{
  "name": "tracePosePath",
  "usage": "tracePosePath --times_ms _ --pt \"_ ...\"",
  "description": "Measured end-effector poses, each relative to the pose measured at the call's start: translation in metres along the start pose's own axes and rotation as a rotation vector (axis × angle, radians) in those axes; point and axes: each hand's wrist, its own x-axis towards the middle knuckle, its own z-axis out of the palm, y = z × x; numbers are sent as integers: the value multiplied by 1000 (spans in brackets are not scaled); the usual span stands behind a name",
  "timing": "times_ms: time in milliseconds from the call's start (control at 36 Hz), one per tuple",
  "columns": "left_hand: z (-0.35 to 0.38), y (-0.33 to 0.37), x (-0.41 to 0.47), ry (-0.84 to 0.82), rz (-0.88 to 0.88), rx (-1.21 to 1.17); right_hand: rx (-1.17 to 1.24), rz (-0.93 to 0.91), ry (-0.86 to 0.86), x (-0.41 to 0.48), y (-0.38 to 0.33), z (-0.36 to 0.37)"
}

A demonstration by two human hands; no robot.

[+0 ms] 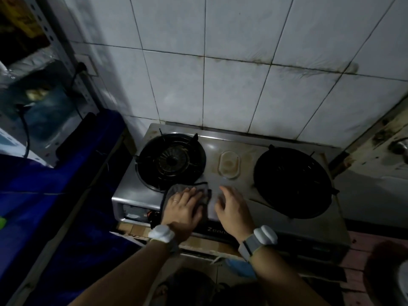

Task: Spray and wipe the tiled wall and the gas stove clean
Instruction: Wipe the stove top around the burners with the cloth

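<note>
We are looking down into a dim kitchen corner, where the white tiled wall (231, 85) shows dark grime along its grout lines, heaviest toward the upper right. The stainless gas stove (248, 151) stands with its back edge against this wall. Its left burner (171, 161) is bare under a black pan support, and its right burner (292, 182) is a dark round shape we cannot make out in detail. A stained oval plate (229, 164) sits between them.

Our left hand (184, 206) lies on a grey cloth (176, 188) at the stove's front, just before the left burner. Its grip is released, with the fingers straight and pressing the cloth flat onto the metal. A ring (175, 201) shows on one finger. Our right hand (231, 208) is just beside it over the middle of the stove top, grip released, fingers spread and loosely bent and grasping nothing. We cannot tell whether it touches the surface.

Each wrist carries a white band device, one on the left (161, 233) and one on the right (265, 234). Blue fabric (66, 195) fills the left side, and above it a plug sits in a wall socket (86, 65).
</note>
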Motion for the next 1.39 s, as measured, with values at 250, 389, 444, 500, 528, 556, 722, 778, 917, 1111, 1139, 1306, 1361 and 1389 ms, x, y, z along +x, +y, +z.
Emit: tracePosePath --times_ms 250,389,444,500,528,556,722,778,917,1111,1139,1306,1361,1389 --pt "-24 -56 -28 74 15 -57 -94 -9 -107 7 -39 30" --pt "-23 -62 -33 89 48 -111 -246 -41 -92 5 -46 46" --pt "-23 -79 -42 135 69 -119 -272 -49 -59 4 -44 54" --pt "-26 -100 -54 173 42 -126 -290 -42 -34 4 -43 56" --pt "-29 -114 -58 171 -4 -119 -290 -35 -27 5 -44 58" --pt "-34 -124 -60 159 -65 -105 -291 -33 -21 5 -42 57" --pt "-65 -170 -12 -70 -460 -37 -305 47 -39 11 -50 64" --pt "-63 -168 0 -111 -494 -52 -300 38 -42 12 -48 63" --pt "-50 -153 -24 -118 -212 40 -262 31 33 9 -50 67" --pt "-58 -182 -27 -86 -3 19 -159 76 34 5 -51 67" --pt "-61 -186 -15 -86 -87 2 -144 87 44 6 -50 68" --pt "-60 -175 -11 32 -120 18 -137 108 22 7 -46 72" --pt "-57 -169 -23 73 -25 15 -160 113 15 7 -50 69" --pt "-54 -163 -25 94 31 5 -162 118 2 7 -51 68"
